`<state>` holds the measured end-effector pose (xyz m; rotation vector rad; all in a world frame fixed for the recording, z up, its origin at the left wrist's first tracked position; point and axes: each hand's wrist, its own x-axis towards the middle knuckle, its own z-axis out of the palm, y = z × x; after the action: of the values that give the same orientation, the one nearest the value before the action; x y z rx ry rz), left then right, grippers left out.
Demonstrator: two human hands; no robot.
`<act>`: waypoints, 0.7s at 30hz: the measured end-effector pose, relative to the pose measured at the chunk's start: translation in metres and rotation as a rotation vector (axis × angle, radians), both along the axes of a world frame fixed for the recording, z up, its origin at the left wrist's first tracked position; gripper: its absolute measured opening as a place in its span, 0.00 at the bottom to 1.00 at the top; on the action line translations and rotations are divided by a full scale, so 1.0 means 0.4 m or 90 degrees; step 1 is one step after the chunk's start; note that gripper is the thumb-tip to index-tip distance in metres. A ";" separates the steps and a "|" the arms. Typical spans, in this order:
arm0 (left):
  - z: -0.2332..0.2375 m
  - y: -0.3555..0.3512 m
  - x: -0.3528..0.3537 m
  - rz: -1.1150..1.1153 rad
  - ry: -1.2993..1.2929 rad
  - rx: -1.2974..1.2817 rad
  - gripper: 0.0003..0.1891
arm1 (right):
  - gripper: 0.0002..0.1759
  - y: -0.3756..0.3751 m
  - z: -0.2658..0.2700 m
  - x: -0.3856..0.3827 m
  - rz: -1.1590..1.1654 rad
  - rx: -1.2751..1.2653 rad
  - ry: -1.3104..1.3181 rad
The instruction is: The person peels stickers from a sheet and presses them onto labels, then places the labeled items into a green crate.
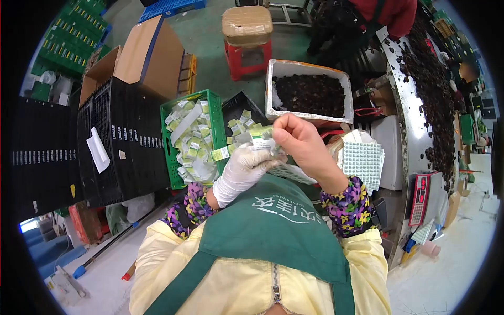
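My left hand [242, 169], in a white glove, and my bare right hand [302, 140] meet in front of my chest over a green apron. Both pinch a small white and green packet [261, 139], with a strip of label sheet [294, 173] hanging below them. A green crate [212, 97] full of similar green and white packets stands just left of my hands. A black tray [239, 102] with a few more packets lies behind them.
A white foam box [308, 68] of dark pieces sits ahead, with sheets of small labels [363, 160] to its right. Black crates [113, 142] and cardboard boxes [149, 55] stand left. A red scale display [420, 198] and a steel table [407, 115] with dark pieces are right. Another person in red [386, 13] stands beyond.
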<state>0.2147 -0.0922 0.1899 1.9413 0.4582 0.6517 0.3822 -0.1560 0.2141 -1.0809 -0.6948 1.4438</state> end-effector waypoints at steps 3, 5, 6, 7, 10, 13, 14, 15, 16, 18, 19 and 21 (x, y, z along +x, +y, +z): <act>-0.004 0.002 -0.002 -0.086 0.041 0.052 0.06 | 0.05 0.039 0.009 0.010 -0.146 0.063 -0.148; -0.037 -0.008 -0.015 -0.110 0.068 -0.003 0.06 | 0.04 0.072 0.004 0.059 -0.199 0.073 -0.052; -0.051 -0.015 -0.019 -0.132 0.094 -0.059 0.06 | 0.04 0.086 -0.008 0.079 -0.221 0.086 -0.002; -0.060 -0.027 -0.022 -0.113 0.070 -0.077 0.06 | 0.04 0.088 -0.014 0.089 -0.205 0.094 0.017; -0.063 -0.021 -0.032 -0.061 0.089 0.005 0.05 | 0.04 0.052 -0.018 0.077 -0.140 0.008 0.028; -0.041 -0.011 -0.031 0.005 0.087 0.186 0.06 | 0.06 0.006 -0.015 0.040 -0.137 -0.047 -0.083; -0.038 -0.009 -0.029 0.030 0.085 0.309 0.07 | 0.07 -0.005 -0.026 0.038 -0.130 -0.060 -0.130; -0.043 -0.009 -0.030 0.016 0.085 0.295 0.11 | 0.07 -0.013 -0.031 0.034 -0.127 -0.060 -0.130; -0.041 -0.008 -0.028 0.018 0.086 0.295 0.11 | 0.07 -0.020 -0.034 0.032 -0.121 -0.069 -0.132; -0.032 -0.006 -0.022 0.010 0.075 0.374 0.14 | 0.07 -0.029 -0.035 0.025 -0.118 -0.079 -0.134; -0.033 -0.008 -0.018 0.006 0.074 0.373 0.14 | 0.07 -0.029 -0.034 0.014 -0.119 -0.072 -0.151; -0.036 -0.013 -0.009 0.014 0.051 0.399 0.16 | 0.08 -0.030 -0.051 0.008 -0.109 -0.056 -0.200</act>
<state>0.2112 -0.0973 0.1756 2.5627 0.3477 0.7983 0.3852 -0.1678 0.1935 -1.4192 -0.7432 1.1792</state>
